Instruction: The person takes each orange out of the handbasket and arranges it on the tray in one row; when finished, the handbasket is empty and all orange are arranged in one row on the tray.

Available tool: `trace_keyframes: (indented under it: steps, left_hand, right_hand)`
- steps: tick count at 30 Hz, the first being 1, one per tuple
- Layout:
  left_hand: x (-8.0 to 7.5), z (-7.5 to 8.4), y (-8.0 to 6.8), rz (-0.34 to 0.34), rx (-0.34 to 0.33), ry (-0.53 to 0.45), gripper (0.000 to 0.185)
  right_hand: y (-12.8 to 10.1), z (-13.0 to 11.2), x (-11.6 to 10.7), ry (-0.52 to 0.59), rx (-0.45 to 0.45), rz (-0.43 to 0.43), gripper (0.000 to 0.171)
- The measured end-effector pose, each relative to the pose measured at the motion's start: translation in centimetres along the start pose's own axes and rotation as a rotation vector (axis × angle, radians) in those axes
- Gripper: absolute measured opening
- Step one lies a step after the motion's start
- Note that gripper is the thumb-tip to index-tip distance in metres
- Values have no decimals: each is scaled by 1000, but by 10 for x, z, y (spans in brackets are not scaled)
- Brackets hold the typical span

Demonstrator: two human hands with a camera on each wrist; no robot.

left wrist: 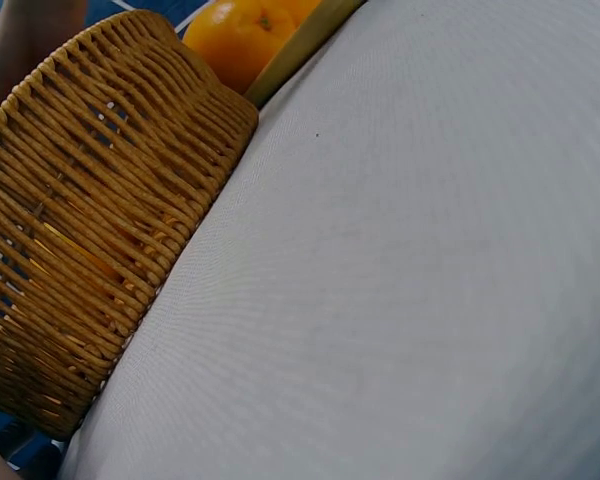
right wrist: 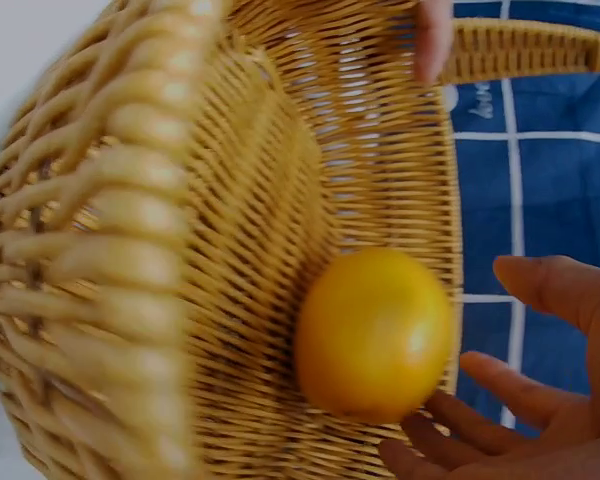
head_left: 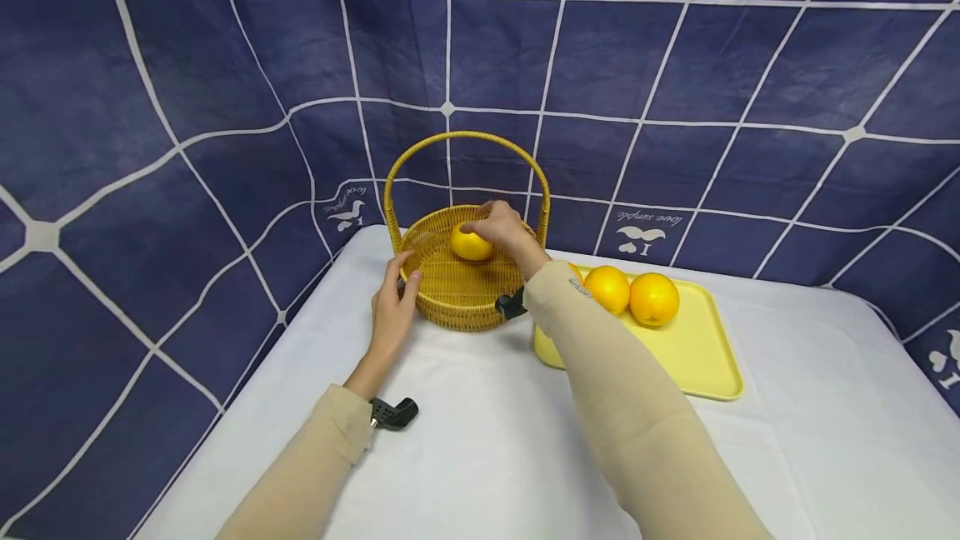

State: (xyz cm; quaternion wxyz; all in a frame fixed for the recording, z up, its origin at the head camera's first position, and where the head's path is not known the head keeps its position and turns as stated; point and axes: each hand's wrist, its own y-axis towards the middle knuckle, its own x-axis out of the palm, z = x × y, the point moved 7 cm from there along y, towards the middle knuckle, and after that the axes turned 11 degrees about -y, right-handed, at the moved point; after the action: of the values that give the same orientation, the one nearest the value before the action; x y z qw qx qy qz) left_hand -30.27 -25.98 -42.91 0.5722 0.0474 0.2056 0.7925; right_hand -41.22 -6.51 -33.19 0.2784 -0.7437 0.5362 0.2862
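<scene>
Nearest the camera, two beige sleeves reach forward over the white tablecloth [head_left: 480, 440]. The left hand [head_left: 393, 307] rests with relaxed fingers against the near-left rim of the wicker basket [head_left: 457, 294], steadying it. Just beyond, the right hand [head_left: 501, 227] hangs over the basket with fingers spread and loosely bent around the orange [head_left: 471, 243], fingertips at its skin; the orange sits inside the basket, directly beneath that hand. It is round, with no long axis to mind. To the right lies a yellow tray [head_left: 697, 357] with more oranges [head_left: 654, 299]. Behind hangs a blue checked cloth [head_left: 225, 65].
</scene>
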Motion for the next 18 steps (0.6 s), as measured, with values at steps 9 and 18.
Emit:
trace_keyframes:
  steps: [9,18]
  left_hand:
    - [1,-1,0,-8,-6,9,43]
    - [-1,-1,2,0,10,2,42]
  right_hand:
    - [9,14,21,-64,-48,-32,68]
    - [16,7,33,-230,-105,34,73]
